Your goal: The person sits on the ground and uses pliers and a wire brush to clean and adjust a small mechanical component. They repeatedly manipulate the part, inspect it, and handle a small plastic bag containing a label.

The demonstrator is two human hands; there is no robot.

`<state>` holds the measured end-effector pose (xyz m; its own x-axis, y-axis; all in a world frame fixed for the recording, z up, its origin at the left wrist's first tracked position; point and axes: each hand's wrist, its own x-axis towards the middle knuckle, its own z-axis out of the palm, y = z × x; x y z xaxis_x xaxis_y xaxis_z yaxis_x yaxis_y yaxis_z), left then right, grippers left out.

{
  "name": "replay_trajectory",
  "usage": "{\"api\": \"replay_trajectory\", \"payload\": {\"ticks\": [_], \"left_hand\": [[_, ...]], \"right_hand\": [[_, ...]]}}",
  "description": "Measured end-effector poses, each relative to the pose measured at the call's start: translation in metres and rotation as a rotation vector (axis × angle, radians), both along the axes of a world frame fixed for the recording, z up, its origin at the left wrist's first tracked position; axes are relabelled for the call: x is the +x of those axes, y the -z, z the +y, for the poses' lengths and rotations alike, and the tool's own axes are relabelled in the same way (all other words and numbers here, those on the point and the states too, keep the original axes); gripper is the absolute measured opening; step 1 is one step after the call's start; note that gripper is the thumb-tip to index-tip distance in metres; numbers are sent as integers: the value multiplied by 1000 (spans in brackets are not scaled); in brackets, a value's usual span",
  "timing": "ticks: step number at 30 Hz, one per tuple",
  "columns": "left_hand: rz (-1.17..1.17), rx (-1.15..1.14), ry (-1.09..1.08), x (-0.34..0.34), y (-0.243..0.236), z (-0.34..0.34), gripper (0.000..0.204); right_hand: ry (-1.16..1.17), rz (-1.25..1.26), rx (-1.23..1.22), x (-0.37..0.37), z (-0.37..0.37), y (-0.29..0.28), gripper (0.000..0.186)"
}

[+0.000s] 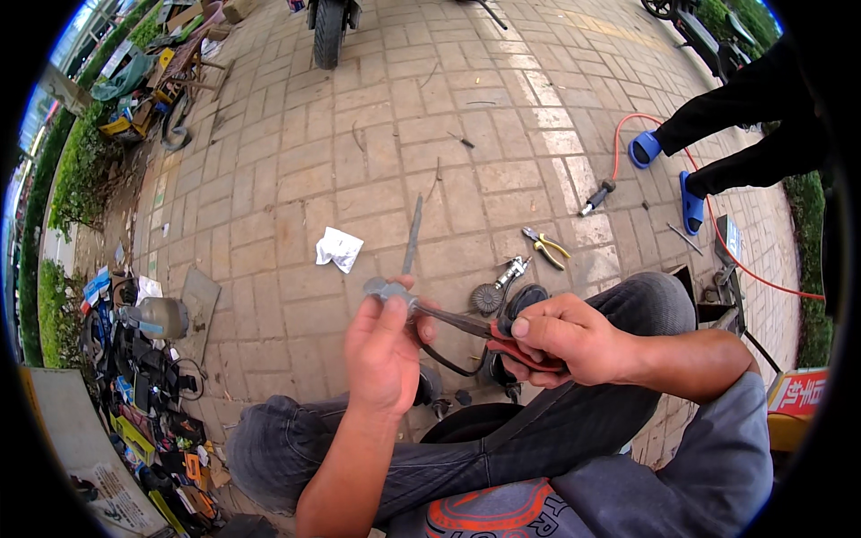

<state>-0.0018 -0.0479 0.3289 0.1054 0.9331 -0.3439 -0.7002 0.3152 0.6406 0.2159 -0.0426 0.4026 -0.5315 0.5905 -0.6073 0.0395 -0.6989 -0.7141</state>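
My right hand (569,336) is closed around the red handles of long-nosed pliers (462,321). Their dark jaws point left and reach the small grey piece (387,289) pinched between the thumb and fingers of my left hand (387,354). That piece has a rounded, metallic-looking end; its exact kind is not clear. A black cable or hose (439,360) curves below the pliers, partly hidden by my hands. Just beyond my left fingertips a narrow grey strip (413,235) points away; whether it touches my hand is hard to tell.
Yellow-handled pliers (547,247), an air tool with a round wheel (498,289) and white crumpled paper (339,249) lie on the paving. A red hose (619,143) runs by a bystander's blue slippers (691,204). Mixed parts (157,421) are piled at left; a tyre (329,36) stands ahead.
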Motion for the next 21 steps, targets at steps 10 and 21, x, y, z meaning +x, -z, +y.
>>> {"api": "replay_trajectory", "payload": {"ticks": [10,21], "left_hand": [[-105,-129,-83,-11,-2,8,42],[950,-244,608,23,129,57,62]], "right_hand": [[-12,52,76,8,-4,1,37],[546,-63,904,53,1,-32,44]]}}
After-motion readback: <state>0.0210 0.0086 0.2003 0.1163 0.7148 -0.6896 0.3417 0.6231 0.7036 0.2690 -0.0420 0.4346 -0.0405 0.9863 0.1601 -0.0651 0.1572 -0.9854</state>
